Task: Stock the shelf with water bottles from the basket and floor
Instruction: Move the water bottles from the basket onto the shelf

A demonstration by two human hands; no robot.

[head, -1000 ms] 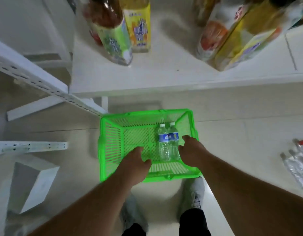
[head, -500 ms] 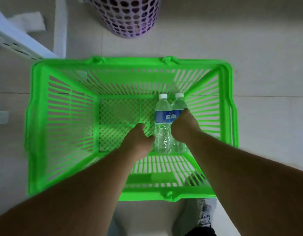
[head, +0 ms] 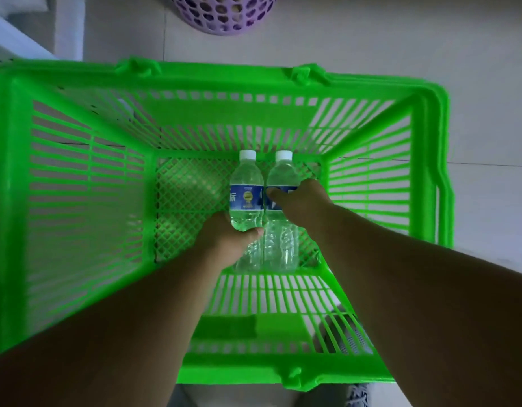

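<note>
Water bottles lie side by side on the green basket (head: 77, 83) floor; a moment ago only approached, now left hand (head: 224, 242) grasps one bottle (head: 245, 195), right hand (head: 298, 201) the other bottle (head: 281, 177), ready for lifting.

Both forearms are bare from the bottom edge of the view to the wrists, with no sleeves, watch, rings or gloves showing on the left hand (head: 224, 245) or the right hand (head: 298, 201). A grey mesh sneaker (head: 358, 392) with pale laces shows at the lower right.
</note>
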